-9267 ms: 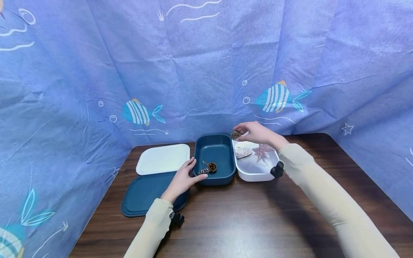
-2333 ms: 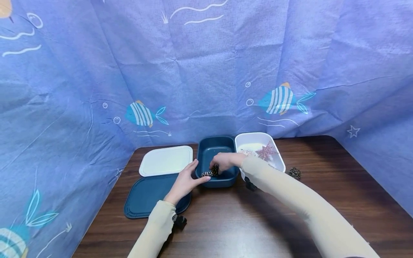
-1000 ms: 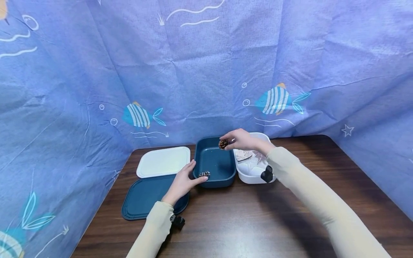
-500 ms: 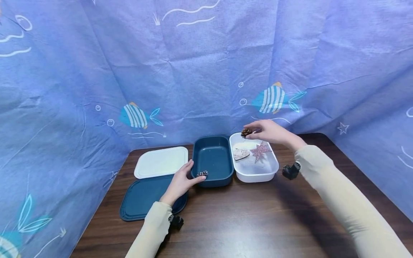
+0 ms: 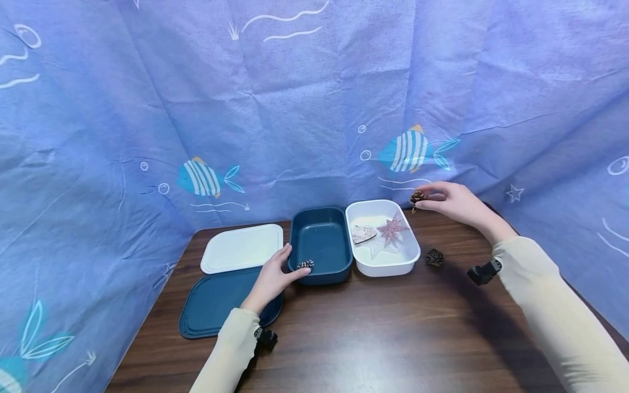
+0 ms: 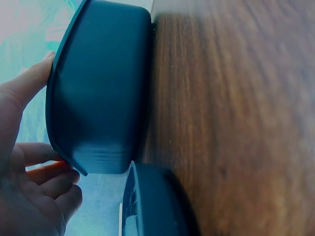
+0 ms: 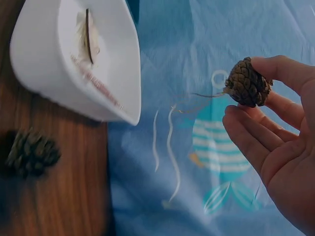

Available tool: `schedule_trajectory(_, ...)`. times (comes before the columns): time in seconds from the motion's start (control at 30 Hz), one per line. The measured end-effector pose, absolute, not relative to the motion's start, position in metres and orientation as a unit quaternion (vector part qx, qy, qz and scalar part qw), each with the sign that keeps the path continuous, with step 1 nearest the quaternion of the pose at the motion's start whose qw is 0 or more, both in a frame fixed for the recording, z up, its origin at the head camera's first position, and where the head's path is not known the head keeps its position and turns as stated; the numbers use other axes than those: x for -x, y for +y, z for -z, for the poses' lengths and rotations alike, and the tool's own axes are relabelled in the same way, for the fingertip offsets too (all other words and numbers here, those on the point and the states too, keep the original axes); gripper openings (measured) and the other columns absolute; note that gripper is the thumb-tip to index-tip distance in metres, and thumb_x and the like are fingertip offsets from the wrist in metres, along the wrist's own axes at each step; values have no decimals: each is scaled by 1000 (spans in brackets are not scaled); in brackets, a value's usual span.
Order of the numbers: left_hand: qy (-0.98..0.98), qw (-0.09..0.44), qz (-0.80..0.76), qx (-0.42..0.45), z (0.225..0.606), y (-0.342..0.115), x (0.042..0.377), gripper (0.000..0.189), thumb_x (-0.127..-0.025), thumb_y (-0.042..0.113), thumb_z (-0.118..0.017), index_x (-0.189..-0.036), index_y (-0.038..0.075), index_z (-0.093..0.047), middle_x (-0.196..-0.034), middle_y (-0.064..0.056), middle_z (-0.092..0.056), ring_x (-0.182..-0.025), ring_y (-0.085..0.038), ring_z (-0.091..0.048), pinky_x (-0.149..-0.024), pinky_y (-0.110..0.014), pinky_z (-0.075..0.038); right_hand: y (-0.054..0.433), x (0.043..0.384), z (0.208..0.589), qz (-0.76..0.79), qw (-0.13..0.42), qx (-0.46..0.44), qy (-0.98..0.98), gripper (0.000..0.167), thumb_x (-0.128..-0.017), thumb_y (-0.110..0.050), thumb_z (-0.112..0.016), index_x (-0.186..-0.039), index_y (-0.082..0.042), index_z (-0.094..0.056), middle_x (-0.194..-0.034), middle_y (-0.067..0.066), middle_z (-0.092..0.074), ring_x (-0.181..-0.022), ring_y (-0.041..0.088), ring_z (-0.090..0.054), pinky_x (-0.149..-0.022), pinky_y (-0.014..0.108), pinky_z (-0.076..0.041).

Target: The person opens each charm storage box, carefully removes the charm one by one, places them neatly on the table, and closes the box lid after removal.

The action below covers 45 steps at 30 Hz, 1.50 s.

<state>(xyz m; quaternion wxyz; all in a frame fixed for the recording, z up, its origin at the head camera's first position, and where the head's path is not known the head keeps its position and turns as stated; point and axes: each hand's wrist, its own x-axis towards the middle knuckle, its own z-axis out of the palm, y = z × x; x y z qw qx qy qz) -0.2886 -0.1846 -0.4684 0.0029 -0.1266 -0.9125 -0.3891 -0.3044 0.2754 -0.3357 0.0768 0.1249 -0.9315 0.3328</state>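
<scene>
Where the brown table [image 5: 354, 338] reaches back toward twelve o'clock, we find the dark blue box [image 5: 324, 240], with the white box [image 5: 385, 271] just beside it at three o'clock. The left hand [image 5: 272, 277] grips the dark blue box at its eight o'clock corner. The right hand [image 5: 457, 203] pinches a brown pine cone [image 7: 247, 82] between thumb and fingers, up in the air at about two o'clock from the white box. We take the step in hand to be a transfer of cones from the dark blue box, where a frosted cone [image 5: 306, 265] lies by the left thumb; the next move, we judge, calls for lowering the pinched one near the second cone [image 5: 435, 257], at four o'clock from the white box. In the right wrist view, we read its stubby long axis as roughly nine-to-three, the thin cord [image 7: 209, 95] pointing to nine.
</scene>
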Motion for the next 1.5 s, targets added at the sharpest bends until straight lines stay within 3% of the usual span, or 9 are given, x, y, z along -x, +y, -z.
schedule_trajectory(0.3, -911, 2, 391, 127, 469, -185, 290, 98, -83, 59, -76, -156, 7, -37, -163, -5, -31, -150, -31, -25, -117, -55, -28, 309, 289, 356, -348, 88, -86, -930, 54, -94, -45, -71, -135, -10, -63, -130, 19, -63, -122, 38, -60, -106, 52, -37)
schedule_trajectory(0.37, -911, 3, 391, 127, 469, -185, 290, 97, -83, 58, -76, -156, 6, -37, -163, -5, -31, -150, -31, -25, -117, -55, -28, 314, 286, 362, -347, 87, -79, -930, 53, -94, -45, -70, -135, -12, -64, -129, 17, -64, -119, 30, -62, -104, 47, -38)
schedule_trajectory(0.5, -911, 5, 392, 126, 469, -184, 290, 97, -83, 56, -78, -156, 6, -37, -163, -5, -31, -150, -31, -26, -117, -55, -28, 323, 280, 374, -357, 92, -79, -926, 49, -95, -42, -71, -132, -11, -66, -123, 12, -67, -104, 2, -62, -91, 24, -42)
schedule_trajectory(0.6, -911, 7, 392, 127, 470, -183, 291, 96, -83, 55, -78, -155, 5, -38, -163, -6, -32, -150, -31, -26, -117, -55, -29, 330, 277, 385, -374, 99, -91, -918, 46, -95, -36, -72, -130, -6, -65, -118, 15, -69, -95, -9, -60, -80, 14, -45)
schedule_trajectory(0.83, -912, 3, 392, 123, 471, -183, 291, 98, -82, 58, -77, -156, 7, -37, -163, -4, -31, -151, -29, -25, -118, -54, -28, 348, 269, 413, -391, 94, -83, -912, 47, -96, -30, -71, -131, 1, -62, -119, 22, -68, -89, -8, -62, -74, 14, -50)
schedule_trajectory(1.03, -909, 3, 398, 120, 472, -183, 290, 95, -84, 52, -79, -156, 8, -37, -163, -3, -31, -151, -29, -25, -117, -55, -27, 357, 263, 431, -405, 72, -51, -910, 51, -98, -33, -67, -134, 3, -59, -123, 25, -66, -86, 6, -70, -71, 19, -54)
schedule_trajectory(1.13, -909, 2, 398, 120, 472, -183, 291, 94, -84, 51, -79, -156, 8, -37, -163, -3, -30, -151, -29, -25, -118, -55, -27, 360, 263, 441, -420, 64, -45, -904, 51, -99, -31, -67, -133, 6, -58, -124, 25, -65, -87, 8, -70, -73, 23, -57)
schedule_trajectory(1.33, -908, 1, 401, 122, 471, -183, 290, 93, -84, 51, -79, -156, 7, -37, -163, -4, -30, -151, -29, -24, -118, -56, -27, 363, 265, 458, -465, 42, -39, -883, 54, -99, -27, -67, -134, 12, -54, -121, 20, -67, -88, 1, -67, -76, 26, -58)
schedule_trajectory(1.5, -907, -2, 403, 122, 470, -183, 289, 96, -83, 54, -78, -156, 9, -37, -163, -5, -30, -151, -29, -24, -117, -56, -27, 364, 266, 466, -467, 17, -27, -884, 59, -99, -32, -66, -136, 12, -52, -119, 19, -70, -88, 10, -71, -76, 27, -59)
